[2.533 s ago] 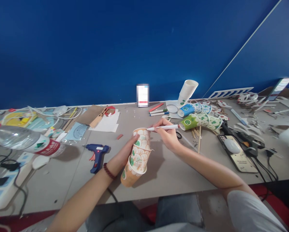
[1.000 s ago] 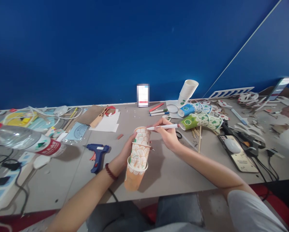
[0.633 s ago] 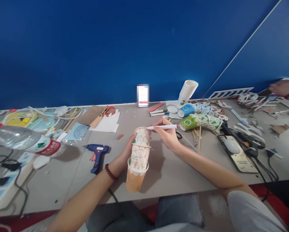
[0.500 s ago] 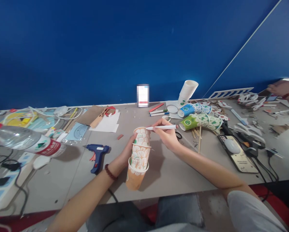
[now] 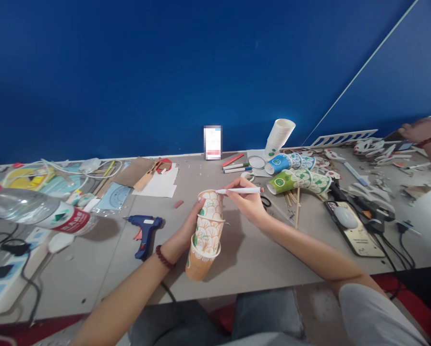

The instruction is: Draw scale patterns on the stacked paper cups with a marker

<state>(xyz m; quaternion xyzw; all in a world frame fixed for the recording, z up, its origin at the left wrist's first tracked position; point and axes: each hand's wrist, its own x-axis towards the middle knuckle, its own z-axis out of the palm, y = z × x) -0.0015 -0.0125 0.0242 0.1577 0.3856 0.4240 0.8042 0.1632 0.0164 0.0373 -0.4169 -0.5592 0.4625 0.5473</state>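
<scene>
The left hand [image 5: 188, 227], fingers mostly hidden, wraps a closed grip round a scallop-patterned orange-and-white paper-cup column [image 5: 208, 232], while the right hand [image 5: 252, 204] pinches a slim white marker [image 5: 247, 190].

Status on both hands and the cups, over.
Left hand gripping orange cups. Right hand holding pen, tip at cup rim. Glue gun nearby, untouched.

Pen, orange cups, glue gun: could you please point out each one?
Pen [image 5: 250, 190]: head view, on its white barrel.
Orange cups [image 5: 207, 234]: head view, on the middle one's side.
Glue gun [image 5: 150, 228]: head view, on its blue body.
</scene>
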